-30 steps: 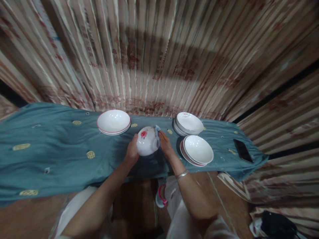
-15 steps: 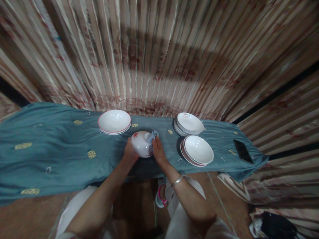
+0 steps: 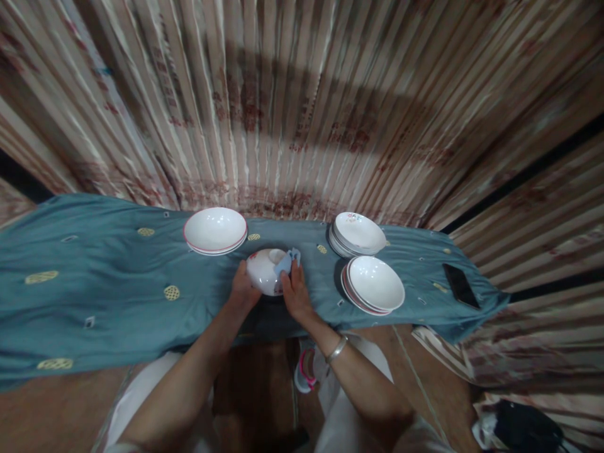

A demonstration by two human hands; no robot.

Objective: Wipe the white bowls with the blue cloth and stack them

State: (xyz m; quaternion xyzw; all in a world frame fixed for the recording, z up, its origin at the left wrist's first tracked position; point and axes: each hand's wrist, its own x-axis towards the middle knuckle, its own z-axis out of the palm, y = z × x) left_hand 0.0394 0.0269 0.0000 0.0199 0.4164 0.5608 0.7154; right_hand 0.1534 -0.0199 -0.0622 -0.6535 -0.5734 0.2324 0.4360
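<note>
A white bowl (image 3: 264, 277) with red decoration is turned so its underside and foot ring face up, held between my two hands over the near middle of the table. My left hand (image 3: 244, 286) grips its left edge, thumb toward me. On the right side, my right hand (image 3: 296, 290) presses a light blue cloth (image 3: 285, 262) against the bowl's outside. The fingers behind the cloth are partly hidden.
A stack of red-rimmed bowls (image 3: 216, 229) sits back left. To the right stand two more stacks, patterned bowls (image 3: 359, 234) behind and plain white bowls (image 3: 377, 284) in front. A phone (image 3: 461, 286) lies at the right end of the teal tablecloth (image 3: 127, 270). Curtains (image 3: 283, 113) hang behind.
The bowl has tipped slightly between my hands. My right hand has shifted a little left and the cloth now spreads over more of the bowl's side. The stacks stay put.
</note>
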